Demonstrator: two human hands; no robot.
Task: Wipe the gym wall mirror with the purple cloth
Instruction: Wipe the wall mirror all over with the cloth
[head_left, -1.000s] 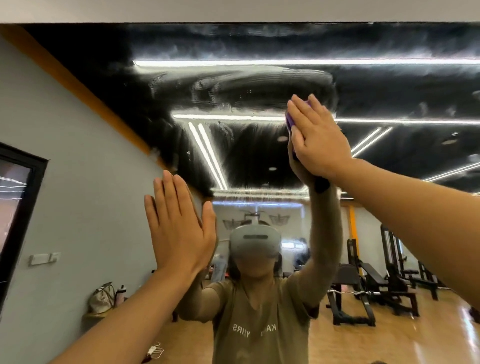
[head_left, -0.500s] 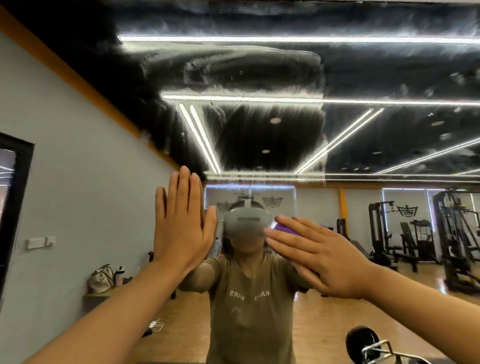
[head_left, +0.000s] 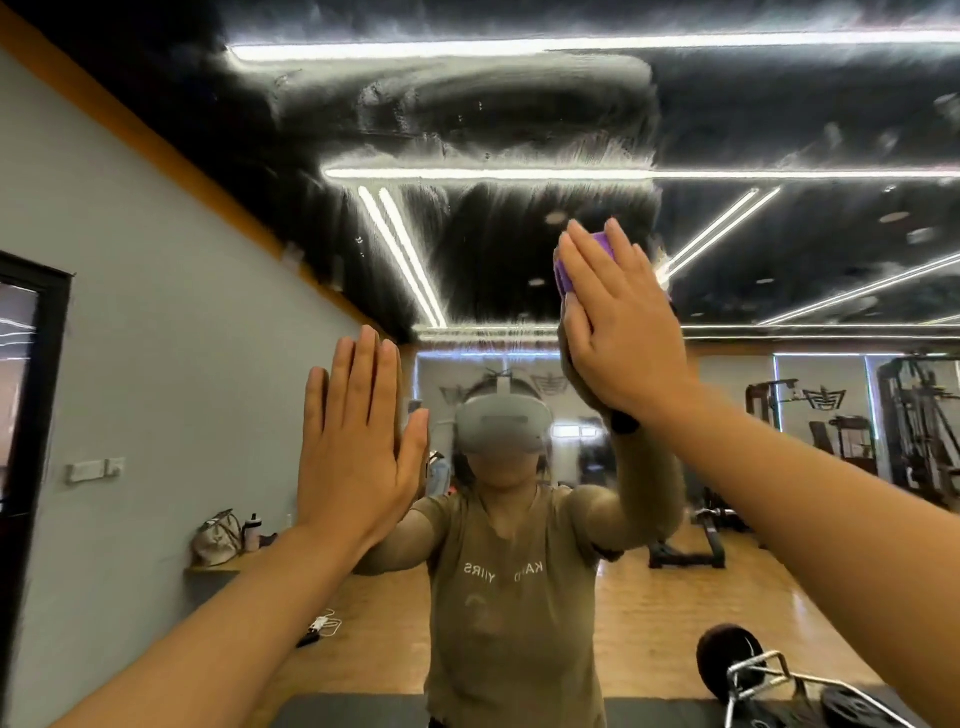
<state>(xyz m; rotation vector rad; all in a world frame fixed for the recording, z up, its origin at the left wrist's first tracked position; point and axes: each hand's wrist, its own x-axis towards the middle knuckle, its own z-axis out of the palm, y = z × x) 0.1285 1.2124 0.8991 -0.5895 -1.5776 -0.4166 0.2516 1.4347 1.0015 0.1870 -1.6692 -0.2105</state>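
Two hands are pressing on the mirror (head_left: 519, 130): the left hand (head_left: 358, 447) is lying flat and empty, probably bracing her, while the right hand (head_left: 618, 317) is pinning the cloth (head_left: 563, 275) under straight fingers high on the smeared glass.

Head-worn view, close, facing mirror (head_left: 519, 130)
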